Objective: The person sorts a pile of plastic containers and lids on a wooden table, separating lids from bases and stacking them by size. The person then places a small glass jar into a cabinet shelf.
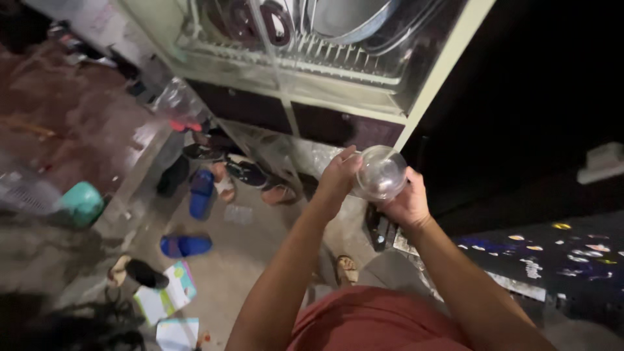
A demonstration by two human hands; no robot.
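At the far left of your view a teal plastic container point(82, 203) sits on the wet concrete floor point(247, 260), beside a pale basket-like thing point(26, 195) that is too blurred to name. Lower down, open booklets point(166, 296) lie on the floor next to a dark sandal point(138, 272). Moving right, two blue slippers lie apart, one flat point(186, 245) and one pointing up toward the cupboard point(201, 193), with more sandals point(247, 174) bunched just beyond them at the foot of the cabinet.

Above that stands a pale green dish cabinet point(429, 84) with a wire rack point(312, 55) holding plates and metal basins on edge; dark drawer fronts point(286, 117) run beneath the rack.

In the middle, your left hand point(338, 179) is raised with its fingers curled against the left side of a clear glass bowl point(381, 172). Your right hand point(408, 203) cups the same bowl from below and to the right, fingers wrapped around its wall. Both hands are closed on the bowl, which is tilted so its opening faces you, held in the air just in front of the cabinet's lower right corner.

To the right, a dark patterned cloth point(552, 253) covers a surface, and a white block point(601, 162) shows against the darkness.
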